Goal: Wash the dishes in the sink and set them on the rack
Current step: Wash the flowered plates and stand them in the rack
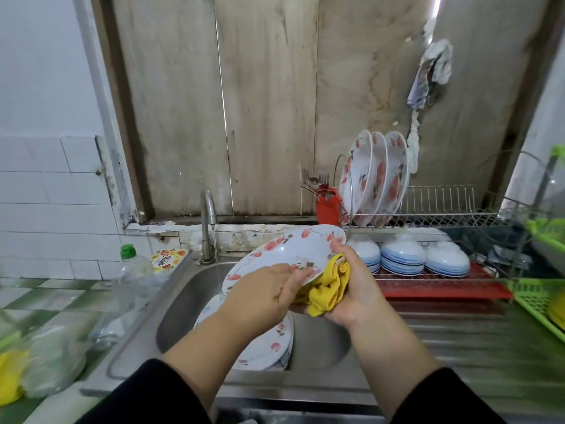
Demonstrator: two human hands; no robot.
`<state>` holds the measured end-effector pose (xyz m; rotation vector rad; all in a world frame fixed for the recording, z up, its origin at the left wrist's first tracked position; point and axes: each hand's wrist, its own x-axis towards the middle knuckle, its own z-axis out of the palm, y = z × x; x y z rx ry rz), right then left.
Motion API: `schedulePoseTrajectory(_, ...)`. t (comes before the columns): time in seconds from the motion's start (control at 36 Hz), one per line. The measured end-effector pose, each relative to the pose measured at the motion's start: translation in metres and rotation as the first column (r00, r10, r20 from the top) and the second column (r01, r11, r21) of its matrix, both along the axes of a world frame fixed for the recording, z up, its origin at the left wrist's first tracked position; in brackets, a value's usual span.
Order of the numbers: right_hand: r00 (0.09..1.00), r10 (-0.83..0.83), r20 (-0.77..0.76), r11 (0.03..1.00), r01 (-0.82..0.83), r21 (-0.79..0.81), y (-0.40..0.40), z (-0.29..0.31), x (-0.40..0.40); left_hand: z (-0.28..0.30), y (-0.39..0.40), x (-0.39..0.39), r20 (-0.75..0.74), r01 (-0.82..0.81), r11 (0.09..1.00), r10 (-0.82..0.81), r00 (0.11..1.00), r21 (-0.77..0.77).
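Nearby, three plates point(374, 179) stand racked behind bowls point(403, 255).

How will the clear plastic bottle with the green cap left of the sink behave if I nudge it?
The clear plastic bottle with the green cap looks nearly empty, so it is probably light. Tall and narrow, it may tip easily. Standing beside the steel sink, near the running tap, it could be wet and slippery.

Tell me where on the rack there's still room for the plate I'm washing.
The upper tier of the rack has open slots right of the three standing plates, toward its right end. The lower tier is crowded with upturned bowls. The left hand grips the plate; the right hand holds the yellow cloth.
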<state>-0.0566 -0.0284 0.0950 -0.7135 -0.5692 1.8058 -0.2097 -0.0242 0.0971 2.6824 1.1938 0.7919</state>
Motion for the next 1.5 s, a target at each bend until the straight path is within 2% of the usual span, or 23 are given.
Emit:
schedulePoseTrajectory(0.11,1.0,-0.007,-0.011,1.0,0.007,0.003,0.0,-0.005,-0.009,-0.004,0.004,-0.014,-0.037,0.045,0.978,-0.038,0.999,0.204)
schedulePoseTrajectory(0.19,1.0,-0.024,-0.005,1.0,0.024,0.0,-0.002,-0.007,-0.015,-0.008,0.013,-0.026,-0.034,0.064,0.874,-0.054,0.998,0.481)
schedulePoseTrajectory(0.25,0.999,-0.046,-0.014,0.999,0.046,0.005,-0.004,-0.008,-0.02,-0.02,0.018,-0.031,0.075,0.04,0.8,-0.106,0.991,0.598)
schedulePoseTrajectory(0.31,0.995,-0.098,-0.031,0.995,0.098,0.007,-0.007,-0.008,-0.023,-0.028,0.014,-0.034,0.309,-0.118,0.8,-0.087,0.947,0.588)
schedulePoseTrajectory(0.33,0.99,-0.135,-0.035,0.991,0.135,0.009,-0.009,-0.008,-0.024,-0.032,0.007,-0.035,0.47,-0.232,0.827,-0.043,0.882,0.511)
schedulePoseTrajectory(0.36,0.984,-0.171,-0.042,0.985,0.171,0.009,-0.012,-0.007,-0.025,-0.033,-0.004,-0.035,0.644,-0.325,0.873,0.016,0.765,0.365)
schedulePoseTrajectory(0.39,0.978,-0.202,-0.045,0.979,0.203,0.012,-0.015,-0.006,-0.026,-0.038,-0.009,-0.034,0.803,-0.376,0.916,0.115,0.585,0.142)
schedulePoseTrajectory(0.42,0.972,-0.227,-0.051,0.973,0.229,0.017,-0.018,-0.006,-0.028,-0.04,-0.015,-0.033,0.881,-0.348,0.927,0.277,0.383,-0.141)
schedulePoseTrajectory(0.44,0.968,-0.244,-0.057,0.969,0.246,0.022,-0.021,-0.005,-0.03,-0.041,-0.019,-0.031,0.846,-0.241,0.864,0.491,0.21,-0.442)
schedulePoseTrajectory(0.47,0.965,-0.254,-0.066,0.966,0.256,0.028,-0.024,-0.005,-0.032,-0.041,-0.021,-0.029,0.732,-0.082,0.741,0.671,0.116,-0.666)
schedulePoseTrajectory(0.5,0.962,-0.264,-0.073,0.963,0.267,0.027,-0.026,-0.005,-0.035,-0.042,-0.021,-0.027,0.606,0.078,0.601,0.789,0.106,-0.796)
schedulePoseTrajectory(0.56,0.954,-0.278,-0.108,0.958,0.283,0.04,-0.028,-0.006,-0.041,-0.039,-0.019,-0.021,0.444,0.329,0.361,0.867,0.227,-0.873)
schedulePoseTrajectory(0.58,0.949,-0.285,-0.136,0.954,0.295,0.056,-0.029,-0.007,-0.043,-0.037,-0.018,-0.018,0.42,0.417,0.278,0.857,0.299,-0.865)
schedulePoseTrajectory(0.64,0.94,-0.299,-0.164,0.948,0.312,0.064,-0.031,-0.007,-0.048,-0.036,-0.015,-0.013,0.443,0.501,0.212,0.8,0.404,-0.839)
schedulePoseTrajectory(0.69,0.933,-0.322,-0.162,0.939,0.337,0.071,-0.035,-0.005,-0.052,-0.034,-0.011,-0.008,0.471,0.5,0.234,0.773,0.424,-0.834)
schedulePoseTrajectory(0.81,0.905,-0.4,-0.147,0.907,0.414,0.079,-0.038,-0.001,-0.051,-0.035,-0.002,0.0,0.535,0.534,0.303,0.767,0.354,-0.789)
schedulePoseTrajectory(0.86,0.903,-0.428,-0.046,0.901,0.43,0.061,-0.039,-0.002,-0.051,-0.037,0.001,0.002,0.571,0.62,0.307,0.77,0.284,-0.722)
schedulePoseTrajectory(0.94,0.842,-0.516,0.156,0.855,0.519,0.026,-0.042,-0.005,-0.045,-0.035,0.003,0.005,0.628,0.786,0.247,0.747,0.219,-0.567)
schedulePoseTrajectory(1.06,0.738,-0.628,0.248,0.756,0.654,-0.03,-0.056,0.0,-0.028,-0.02,0.003,0.005,0.652,0.813,0.251,0.733,0.195,-0.526)
schedulePoseTrajectory(1.11,0.725,-0.632,0.275,0.748,0.664,-0.03,-0.062,0.0,-0.023,-0.018,0.007,0.005,0.666,0.806,0.258,0.716,0.21,-0.532)
schedulePoseTrajectory(1.14,0.714,-0.644,0.276,0.738,0.674,-0.021,-0.07,0.001,-0.019,-0.016,0.005,0.01,0.667,0.805,0.24,0.706,0.239,-0.542)
schedulePoseTrajectory(1.31,0.683,-0.694,0.226,0.706,0.708,0.028,-0.094,0.007,-0.006,-0.006,0.003,0.023,0.675,0.789,0.249,0.689,0.263,-0.561)
schedulePoseTrajectory(1.5,0.6,-0.8,-0.009,0.598,0.798,0.072,-0.131,0.023,0.025,0.013,0.0,0.045,0.703,0.784,0.25,0.643,0.304,-0.568)
